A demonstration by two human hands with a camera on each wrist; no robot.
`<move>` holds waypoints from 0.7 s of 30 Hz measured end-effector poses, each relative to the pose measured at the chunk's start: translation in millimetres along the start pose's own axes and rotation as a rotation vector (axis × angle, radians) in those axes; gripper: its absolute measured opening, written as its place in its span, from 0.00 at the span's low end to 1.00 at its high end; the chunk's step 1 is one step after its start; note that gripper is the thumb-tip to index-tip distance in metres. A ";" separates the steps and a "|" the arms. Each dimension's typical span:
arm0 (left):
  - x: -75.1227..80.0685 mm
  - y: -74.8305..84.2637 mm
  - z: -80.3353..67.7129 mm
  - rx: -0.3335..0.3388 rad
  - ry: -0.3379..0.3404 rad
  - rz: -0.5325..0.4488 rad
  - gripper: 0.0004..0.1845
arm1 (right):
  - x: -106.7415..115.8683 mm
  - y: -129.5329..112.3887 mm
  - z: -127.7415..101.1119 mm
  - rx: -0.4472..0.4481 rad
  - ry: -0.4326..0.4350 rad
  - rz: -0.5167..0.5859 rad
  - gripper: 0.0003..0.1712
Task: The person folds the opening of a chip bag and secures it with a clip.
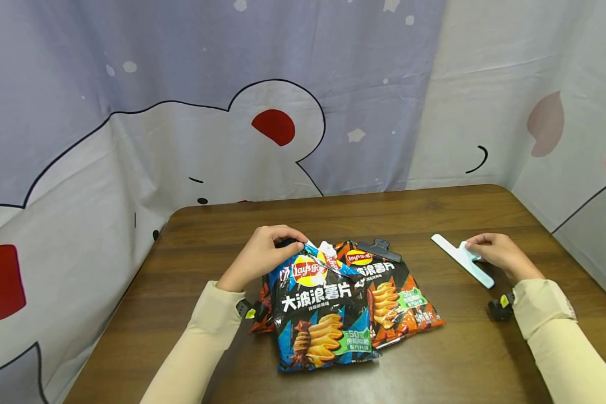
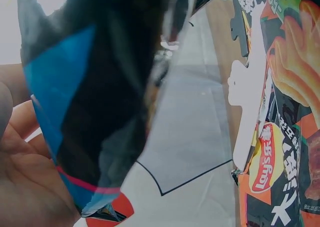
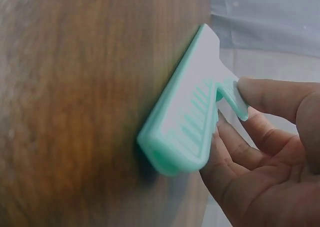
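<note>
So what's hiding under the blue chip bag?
Under the blue-and-black crinkly chip bag lies an orange-and-black chip bag, sticking out rightward. An orange corner peeks out left; whether that is another bag stays covered.

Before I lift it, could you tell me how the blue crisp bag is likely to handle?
The blue crisp bag looks puffy, so probably light. Its thin foil creases where the left hand pinches it, so likely floppy. The glossy film may be slippery.
</note>
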State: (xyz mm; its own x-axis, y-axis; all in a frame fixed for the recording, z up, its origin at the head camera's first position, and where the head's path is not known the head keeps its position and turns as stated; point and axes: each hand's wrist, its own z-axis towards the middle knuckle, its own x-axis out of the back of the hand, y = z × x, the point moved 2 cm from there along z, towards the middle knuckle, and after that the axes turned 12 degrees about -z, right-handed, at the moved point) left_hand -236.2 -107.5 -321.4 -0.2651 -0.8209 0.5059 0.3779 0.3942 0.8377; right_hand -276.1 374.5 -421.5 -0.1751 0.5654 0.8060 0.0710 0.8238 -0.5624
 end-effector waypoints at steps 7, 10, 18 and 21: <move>0.0 -0.2 -0.1 0.014 -0.004 -0.005 0.10 | 1.8 1.5 -1.3 -0.004 -0.058 -0.008 0.35; -0.1 -1.6 0.6 0.022 -0.001 -0.005 0.10 | 2.2 2.5 -0.2 -0.021 -0.074 -0.011 0.37; 0.5 -2.5 0.7 0.033 0.001 -0.003 0.11 | 5.5 1.7 0.7 -0.080 -0.122 -0.014 0.42; 0.5 -2.7 0.8 0.030 0.001 -0.002 0.11 | 6.1 0.2 0.5 -0.084 -0.137 -0.005 0.42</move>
State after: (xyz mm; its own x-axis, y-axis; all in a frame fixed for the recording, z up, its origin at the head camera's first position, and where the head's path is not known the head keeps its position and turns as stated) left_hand -238.1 -108.6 -323.2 -0.2654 -0.8220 0.5039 0.3504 0.4047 0.8447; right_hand -277.6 378.1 -416.7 -0.3077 0.5547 0.7731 0.1509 0.8307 -0.5359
